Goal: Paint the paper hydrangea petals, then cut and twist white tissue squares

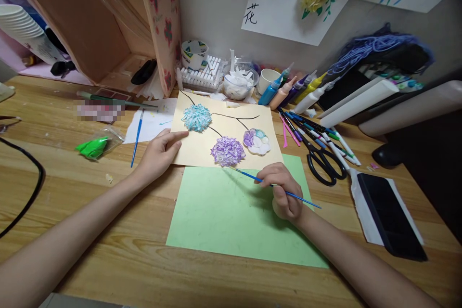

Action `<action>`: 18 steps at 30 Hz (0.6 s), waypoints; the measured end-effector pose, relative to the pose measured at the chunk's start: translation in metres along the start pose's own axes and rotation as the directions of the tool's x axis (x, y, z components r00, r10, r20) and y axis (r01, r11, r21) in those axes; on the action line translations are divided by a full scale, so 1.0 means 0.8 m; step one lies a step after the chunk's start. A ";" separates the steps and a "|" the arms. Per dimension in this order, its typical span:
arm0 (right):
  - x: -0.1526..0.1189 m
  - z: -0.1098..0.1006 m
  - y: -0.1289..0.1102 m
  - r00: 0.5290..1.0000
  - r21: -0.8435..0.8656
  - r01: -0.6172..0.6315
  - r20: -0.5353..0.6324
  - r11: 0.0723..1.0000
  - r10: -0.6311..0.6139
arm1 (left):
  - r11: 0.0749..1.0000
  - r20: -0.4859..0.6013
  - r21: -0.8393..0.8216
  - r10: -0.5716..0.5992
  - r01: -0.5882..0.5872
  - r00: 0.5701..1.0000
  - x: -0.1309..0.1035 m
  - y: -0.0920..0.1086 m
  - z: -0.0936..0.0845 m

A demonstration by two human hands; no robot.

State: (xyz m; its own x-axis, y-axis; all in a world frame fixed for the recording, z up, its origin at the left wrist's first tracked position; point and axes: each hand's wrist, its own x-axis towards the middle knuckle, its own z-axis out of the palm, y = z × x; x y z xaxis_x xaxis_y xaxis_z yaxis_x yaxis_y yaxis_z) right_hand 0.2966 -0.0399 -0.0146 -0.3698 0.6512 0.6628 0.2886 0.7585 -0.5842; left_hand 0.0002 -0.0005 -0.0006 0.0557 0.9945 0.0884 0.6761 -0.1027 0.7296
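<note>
My right hand (283,190) holds a thin blue paintbrush (249,175), its tip at the lower edge of a purple textured flower (228,150). That flower is on a cream sheet (184,149) with dark drawn stems. A blue textured flower (197,118) sits at the sheet's upper left, and a flat white, purple and teal blossom shape (256,141) lies at the right. My left hand (158,155) rests at the sheet's left edge, fingers apart and holding nothing. Under the right hand and below the cream sheet lies a green sheet (231,216).
Black scissors (326,163) and scattered pens lie at the right, near a black phone (390,214). Paint bottles (270,91) and a clear bowl (240,82) stand behind. Another blue brush (137,138) and a green lump in plastic (93,147) are left.
</note>
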 end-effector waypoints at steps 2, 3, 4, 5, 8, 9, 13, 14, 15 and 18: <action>0.002 -0.003 0.007 0.976 0.004 -0.036 -0.213 0.999 0.036 | 1.000 0.003 0.008 0.003 -0.003 1.000 0.000 -0.001 0.000; 0.004 -0.005 0.013 0.942 0.011 -0.079 -0.327 0.997 0.078 | 1.000 0.006 0.013 0.009 -0.009 1.000 0.000 -0.001 -0.001; 0.008 -0.008 0.019 0.897 0.024 -0.136 -0.422 0.990 0.133 | 1.000 0.008 0.018 0.015 -0.015 1.000 0.000 -0.002 -0.001; 0.012 -0.011 0.026 0.853 0.039 -0.201 -0.484 0.979 0.195 | 1.000 0.008 0.023 0.019 -0.019 1.000 0.000 -0.002 -0.001; 0.022 -0.021 0.044 0.790 0.078 -0.372 -0.497 0.925 0.360 | 0.999 0.008 0.038 0.021 -0.021 1.000 0.001 -0.004 -0.002; 0.025 -0.023 0.049 0.785 0.094 -0.410 -0.471 0.907 0.403 | 0.999 0.009 0.043 0.022 -0.022 1.000 0.001 -0.004 -0.002; 0.026 -0.024 0.054 0.788 0.134 -0.471 -0.380 0.872 0.484 | 0.998 -0.001 0.055 0.027 -0.027 1.000 0.002 -0.003 -0.003; 0.026 -0.023 0.054 0.794 0.133 -0.474 -0.363 0.871 0.488 | 0.998 -0.003 0.059 0.025 -0.024 1.000 0.002 -0.002 -0.003; 0.025 -0.023 0.053 0.800 0.133 -0.476 -0.345 0.869 0.491 | 0.998 -0.005 0.064 0.020 -0.020 1.000 0.002 -0.001 -0.003; 0.025 -0.023 0.053 0.805 0.156 -0.480 -0.312 0.863 0.504 | 0.996 0.000 0.085 0.003 -0.003 1.000 0.002 0.001 -0.004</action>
State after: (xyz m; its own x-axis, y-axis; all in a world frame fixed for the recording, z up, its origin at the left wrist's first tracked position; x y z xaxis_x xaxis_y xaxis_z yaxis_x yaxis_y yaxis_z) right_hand 0.3177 0.0058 -0.0175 0.1238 0.9144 0.3853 0.2886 0.3384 -0.8957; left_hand -0.0017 0.0012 0.0026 0.0578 0.9942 0.0908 0.7363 -0.1039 0.6687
